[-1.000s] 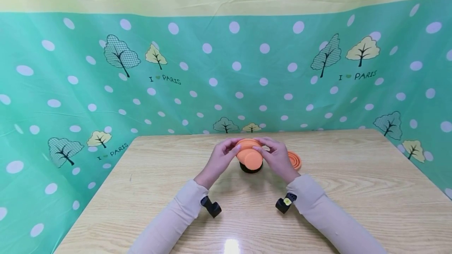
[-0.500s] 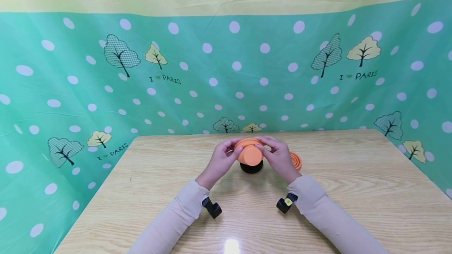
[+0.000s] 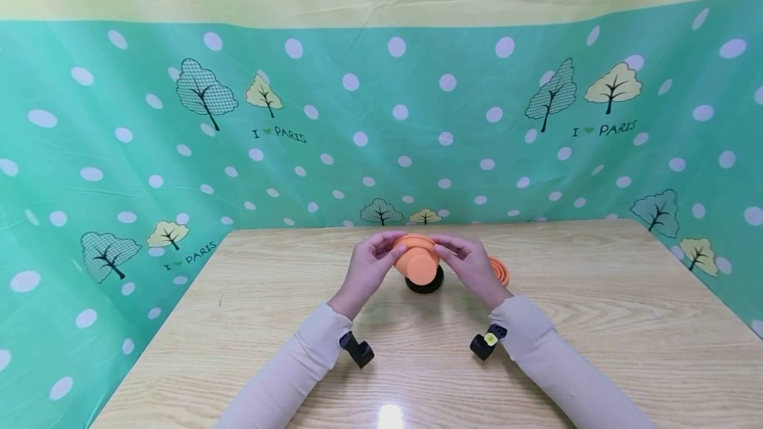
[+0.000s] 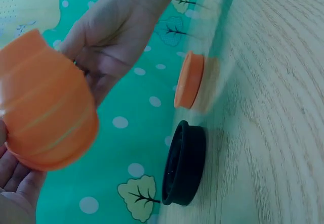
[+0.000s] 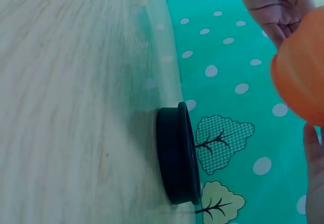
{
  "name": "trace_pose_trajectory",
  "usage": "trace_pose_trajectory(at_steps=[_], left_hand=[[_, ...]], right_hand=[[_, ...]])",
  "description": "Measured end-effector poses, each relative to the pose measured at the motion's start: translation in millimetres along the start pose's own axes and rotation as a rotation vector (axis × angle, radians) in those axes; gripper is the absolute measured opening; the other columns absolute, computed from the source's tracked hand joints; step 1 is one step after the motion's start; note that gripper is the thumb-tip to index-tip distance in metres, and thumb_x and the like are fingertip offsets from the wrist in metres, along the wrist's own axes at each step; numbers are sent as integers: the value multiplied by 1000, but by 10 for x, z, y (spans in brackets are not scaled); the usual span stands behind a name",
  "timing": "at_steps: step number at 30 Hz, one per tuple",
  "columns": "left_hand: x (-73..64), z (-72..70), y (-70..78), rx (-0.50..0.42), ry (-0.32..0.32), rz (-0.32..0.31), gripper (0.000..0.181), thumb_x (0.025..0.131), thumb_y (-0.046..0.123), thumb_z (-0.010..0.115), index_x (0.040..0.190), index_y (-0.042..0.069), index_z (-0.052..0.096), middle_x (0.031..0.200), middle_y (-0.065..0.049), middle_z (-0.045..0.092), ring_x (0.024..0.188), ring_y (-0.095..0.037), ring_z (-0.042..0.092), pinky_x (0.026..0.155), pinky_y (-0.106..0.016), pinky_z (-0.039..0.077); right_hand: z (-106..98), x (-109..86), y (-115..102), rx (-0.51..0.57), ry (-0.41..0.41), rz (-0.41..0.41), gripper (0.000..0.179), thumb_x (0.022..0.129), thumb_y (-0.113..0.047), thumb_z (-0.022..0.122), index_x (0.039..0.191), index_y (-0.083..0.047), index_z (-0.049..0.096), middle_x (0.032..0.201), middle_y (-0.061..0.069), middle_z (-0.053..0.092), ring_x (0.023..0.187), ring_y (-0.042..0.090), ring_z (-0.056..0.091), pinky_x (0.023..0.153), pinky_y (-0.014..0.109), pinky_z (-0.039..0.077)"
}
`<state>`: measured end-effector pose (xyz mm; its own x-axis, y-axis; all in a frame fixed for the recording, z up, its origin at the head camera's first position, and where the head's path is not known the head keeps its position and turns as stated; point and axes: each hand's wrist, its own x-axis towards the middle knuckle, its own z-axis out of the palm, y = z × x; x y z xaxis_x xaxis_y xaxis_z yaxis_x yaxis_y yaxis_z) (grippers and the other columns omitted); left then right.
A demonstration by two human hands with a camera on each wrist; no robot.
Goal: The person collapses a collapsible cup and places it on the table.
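An orange ribbed collapsible cup (image 3: 422, 269), stretched out, is held above the table with its narrow base turned toward me. My left hand (image 3: 368, 269) pinches its wide rim on the left, thumb in front and fingers behind. On the right side, my right hand (image 3: 473, 269) grips the same rim. In the left wrist view the cup's ribbed wall (image 4: 55, 102) is seen from below; its inside is hidden. A round black piece with a raised rim (image 3: 424, 288) sits on the table beneath the cup, apart from it.
A flat orange ringed disc (image 3: 499, 271), possibly another collapsed cup, lies right of the black piece, partly behind my right hand. The wooden table (image 3: 596, 296) ends at a green dotted curtain (image 3: 381, 151).
The cup's base tips upward, then back down, and ends slightly farther left. Both hands keep hold of the rim. The black piece and orange disc stay put.
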<state>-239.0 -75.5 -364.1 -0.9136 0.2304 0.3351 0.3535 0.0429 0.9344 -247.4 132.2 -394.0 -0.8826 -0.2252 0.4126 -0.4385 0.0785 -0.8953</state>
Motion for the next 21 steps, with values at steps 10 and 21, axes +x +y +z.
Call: trace_pose_trajectory(at_steps=[10, 21], left_hand=[[15, 6, -111, 106, -30, 105, 30, 86, 10, 69, 113, -1, 67, 109, -15, 68, 98, -20, 65, 85, -30, 53], [-84, 47, 159, 156, -48, 124, 29, 85, 1, 68, 111, -9, 65, 109, -22, 66, 103, -32, 62, 92, -45, 49]], right_hand=[[89, 37, -89, -93, -96, 41, 33, 93, -22, 62, 119, -1, 64, 115, 15, 65, 93, 7, 63, 77, 24, 54], [135, 33, -58, -97, -149, 59, 31, 93, -23, 60, 116, -3, 65, 106, 11, 67, 86, 12, 64, 74, 31, 55]])
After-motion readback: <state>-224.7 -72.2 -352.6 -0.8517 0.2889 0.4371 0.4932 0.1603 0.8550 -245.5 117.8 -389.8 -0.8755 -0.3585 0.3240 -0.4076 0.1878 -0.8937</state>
